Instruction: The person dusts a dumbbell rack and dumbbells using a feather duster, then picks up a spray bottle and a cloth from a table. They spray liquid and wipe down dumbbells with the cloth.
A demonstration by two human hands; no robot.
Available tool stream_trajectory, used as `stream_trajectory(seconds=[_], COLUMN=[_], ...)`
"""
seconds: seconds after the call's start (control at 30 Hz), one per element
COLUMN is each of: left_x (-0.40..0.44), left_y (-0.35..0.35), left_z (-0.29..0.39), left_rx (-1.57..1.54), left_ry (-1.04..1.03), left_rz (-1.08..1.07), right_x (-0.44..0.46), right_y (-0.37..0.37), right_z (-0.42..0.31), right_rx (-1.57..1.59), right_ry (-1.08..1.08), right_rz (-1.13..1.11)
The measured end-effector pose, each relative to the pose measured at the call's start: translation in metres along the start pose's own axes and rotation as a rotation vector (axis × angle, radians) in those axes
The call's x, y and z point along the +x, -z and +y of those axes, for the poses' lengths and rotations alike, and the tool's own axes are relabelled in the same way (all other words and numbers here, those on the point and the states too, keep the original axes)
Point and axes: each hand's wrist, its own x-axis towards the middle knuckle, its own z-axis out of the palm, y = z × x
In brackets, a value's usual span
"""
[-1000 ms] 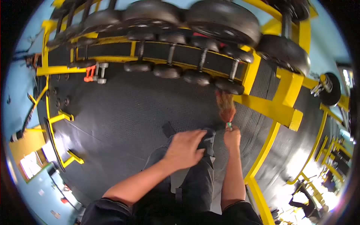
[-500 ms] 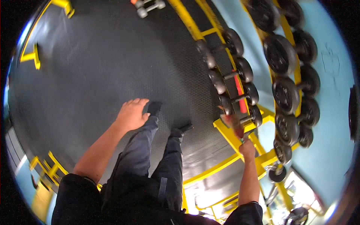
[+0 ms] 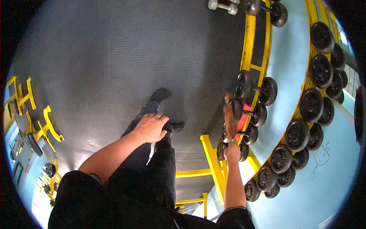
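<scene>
My right hand [image 3: 231, 152] is closed around the handle end of a brown-red feather duster [image 3: 230, 120]. The duster's feathers, a little blurred, lie over the near ends of the black dumbbells [image 3: 244, 84] on the lower rack. Whether they touch the weights I cannot tell. In front of my legs is my left hand [image 3: 151, 128], its fingers loosely stretched out with nothing in them. It appears over my knee, and contact with the trousers is unclear.
A yellow dumbbell rack [image 3: 248, 42] runs along the right, with an upper row of black dumbbells [image 3: 297, 134] beside a light blue wall [image 3: 335, 175]. Silver dumbbells [image 3: 223, 5] lie on the black textured floor [image 3: 133, 49]. Yellow equipment frames [image 3: 49, 124] stand at the left.
The view has turned and shifted along the rack. The duster has moved from the rack's near end onto the lower dumbbells. My left hand remains in front of my legs.
</scene>
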Motion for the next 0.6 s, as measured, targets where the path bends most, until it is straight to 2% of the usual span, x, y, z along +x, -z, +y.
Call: stream_trajectory(seconds=[0.17,0.23,0.27,0.37,0.4,0.43,0.53,0.6], left_x=[0.004,0.008,0.006,0.008,0.010,0.010,0.009,0.011], left_y=[0.024,0.027,0.026,0.028,0.026,0.022,0.011,0.007], left_z=[-0.016,-0.021,-0.022,-0.019,-0.016,-0.012,-0.004,-0.001], left_rx=[-0.126,-0.140,-0.144,-0.162,-0.160,-0.141,-0.104,-0.090], left_ry=[0.119,0.135,0.151,0.162,0.159,0.154,0.150,0.145], left_rz=[0.186,0.219,0.240,0.200,0.200,0.194,0.172,0.116], right_x=[0.038,0.036,0.032,0.057,0.058,0.060,0.057,0.083], right_y=[-0.002,0.010,0.016,0.024,0.034,0.041,0.068,0.062], right_z=[0.014,-0.001,-0.010,-0.025,-0.027,-0.036,-0.073,-0.068], right_rx=[-0.248,-0.174,-0.039,-0.148,-0.259,-0.256,-0.063,-0.066], right_ry=[0.137,0.166,0.236,0.212,0.367,0.366,0.183,0.241], right_rz=[-0.094,0.045,0.177,0.093,0.065,0.065,0.265,0.234])
